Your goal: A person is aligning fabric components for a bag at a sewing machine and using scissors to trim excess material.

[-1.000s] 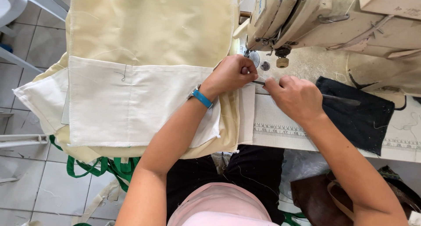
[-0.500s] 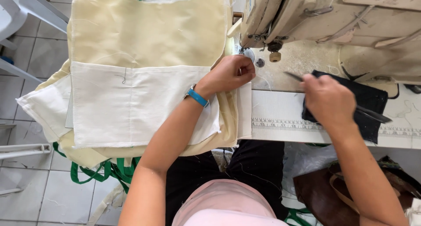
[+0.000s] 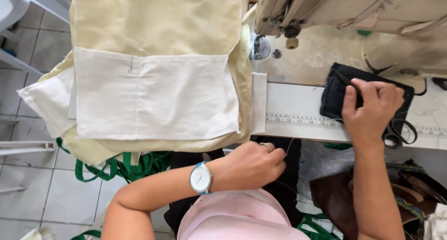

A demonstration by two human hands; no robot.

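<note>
Right hand fingers are curled down on the black cloth pad, pinning a thin dark tool there, scissors just beneath the palm. It looks like the tool is being set aside. Left hand fingers are pinched narrow, apparently on a fine thread, low by the lap below the tabletop edge. The cream bag lies up and left of them, beside the sewing machine. Both wrists are bent, forearms reaching forward.
</note>
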